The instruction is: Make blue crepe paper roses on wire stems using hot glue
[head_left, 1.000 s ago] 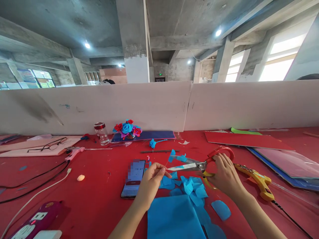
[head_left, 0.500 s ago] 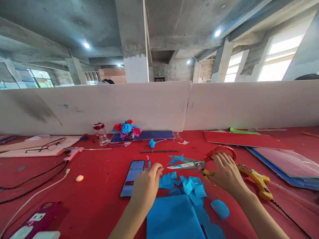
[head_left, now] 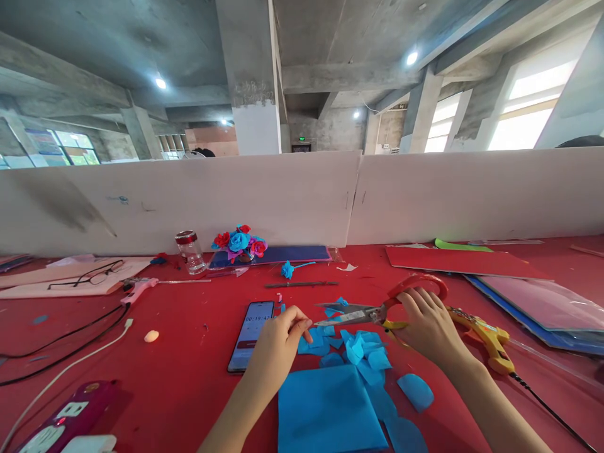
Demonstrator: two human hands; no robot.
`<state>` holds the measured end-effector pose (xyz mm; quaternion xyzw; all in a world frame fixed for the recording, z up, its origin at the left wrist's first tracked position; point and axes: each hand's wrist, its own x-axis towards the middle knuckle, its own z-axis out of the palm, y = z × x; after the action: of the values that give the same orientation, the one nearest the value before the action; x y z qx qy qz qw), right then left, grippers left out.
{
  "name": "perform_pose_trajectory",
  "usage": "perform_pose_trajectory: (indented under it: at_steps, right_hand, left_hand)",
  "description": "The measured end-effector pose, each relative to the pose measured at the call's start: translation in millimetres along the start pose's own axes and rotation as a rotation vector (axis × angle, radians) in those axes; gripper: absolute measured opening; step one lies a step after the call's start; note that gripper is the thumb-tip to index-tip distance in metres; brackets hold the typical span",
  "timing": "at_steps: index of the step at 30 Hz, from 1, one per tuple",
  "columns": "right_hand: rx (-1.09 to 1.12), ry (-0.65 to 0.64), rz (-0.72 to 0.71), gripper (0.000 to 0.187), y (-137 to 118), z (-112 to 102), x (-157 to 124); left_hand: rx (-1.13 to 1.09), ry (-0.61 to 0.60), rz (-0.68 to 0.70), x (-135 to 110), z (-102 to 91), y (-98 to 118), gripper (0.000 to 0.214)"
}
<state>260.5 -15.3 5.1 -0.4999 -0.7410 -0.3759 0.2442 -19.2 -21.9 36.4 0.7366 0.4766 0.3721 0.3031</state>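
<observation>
My right hand (head_left: 428,319) is closed round the handles of red-and-yellow scissors (head_left: 372,314), whose blades point left and stand slightly apart. Close to their tips, my left hand (head_left: 287,333) has thumb and fingers pinched together; whatever is between them is too small or hidden to make out. Under and behind the blades lies a small blue paper scrap (head_left: 340,302). Several cut blue paper pieces (head_left: 361,349) are heaped below the scissors, with a rounded blue piece (head_left: 415,391) to the right. A blue square sheet (head_left: 328,409) lies nearest me, between my forearms.
A phone (head_left: 252,321) showing a timer lies partly behind my left hand. At right rests a yellow glue gun (head_left: 491,340) with a cord. Further back are a paper flower arrangement (head_left: 240,242), a glass jar (head_left: 190,253) and a small blue flower (head_left: 287,270). A power strip (head_left: 70,412) sits front left.
The scissor blades have come slightly closer together. The blue scrap by the blades has shifted a little lower. My left thumb and fingertips have moved slightly right and down.
</observation>
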Motion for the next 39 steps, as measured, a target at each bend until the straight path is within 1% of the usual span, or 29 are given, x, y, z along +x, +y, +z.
perform_pose_trajectory:
  at_steps: [7,11,14,16,18,19,20,21,24,25,27,29,32,35,37,39]
  right_hand:
    - [-0.003,-0.003,-0.018,0.016,-0.3,-1.2,1.1]
    - [0.031,0.002,-0.02,0.017,-1.3,-2.1,1.4]
    - [0.049,0.008,0.006,0.014,-1.2,0.4,1.8]
    - [0.058,0.036,0.091,0.011,-0.1,2.9,2.6]
    - [0.088,0.087,0.252,0.019,1.4,4.4,3.6]
    - [0.1,0.095,0.326,0.025,2.3,4.5,3.9]
    - [0.095,0.074,0.37,0.028,3.2,4.4,3.7]
    - [0.07,0.015,0.371,0.028,4.2,4.5,3.1]
    - [-0.072,-0.218,0.272,0.024,7.1,7.9,-1.7]
    - [-0.102,-0.255,0.277,0.025,8.0,10.3,-3.7]
    - [-0.122,-0.242,0.338,0.03,9.2,15.4,-6.3]
    - [-0.128,-0.195,0.357,0.034,8.3,17.8,-6.1]
    - [-0.133,-0.135,0.3,0.03,1.2,13.5,-0.7]
    - [-0.126,-0.11,0.242,0.026,-10.2,4.6,5.5]
    - [-0.115,-0.107,0.189,0.023,-16.8,0.2,7.6]
    - [-0.085,-0.102,0.14,0.021,-21.5,-1.9,8.1]
  left_hand:
    - [-0.05,-0.048,-0.032,-0.1,1.5,-2.2,0.026]
    - [-0.037,-0.049,-0.024,-0.5,1.9,-3.2,0.028]
    - [-0.021,-0.043,-0.023,0.8,2.1,-7.0,0.028]
    - [0.006,0.006,-0.008,2.7,2.7,-11.7,0.027]
    - [0.04,0.084,0.008,5.1,3.5,-16.9,0.025]
    - [0.051,0.119,0.01,6.2,3.9,-19.2,0.024]
    - [0.057,0.143,0.011,7.2,4.3,-21.1,0.023]
    - [0.06,0.165,0.007,8.0,4.5,-22.3,0.021]
    - [0.052,0.22,-0.011,9.1,4.6,-22.9,0.017]
    - [0.042,0.241,-0.018,9.2,4.7,-22.4,0.016]
    - [0.008,0.27,-0.019,9.0,5.2,-21.4,0.015]
    - [-0.047,0.28,-0.001,9.0,6.6,-20.6,0.016]
    - [-0.201,0.263,-0.031,9.5,9.0,-19.6,0.018]
    - [-0.321,0.297,-0.104,9.9,9.0,-18.0,0.022]
    - [-0.281,0.319,-0.079,9.8,7.9,-17.6,0.026]
    - [-0.176,0.288,-0.013,9.6,7.9,-18.8,0.03]
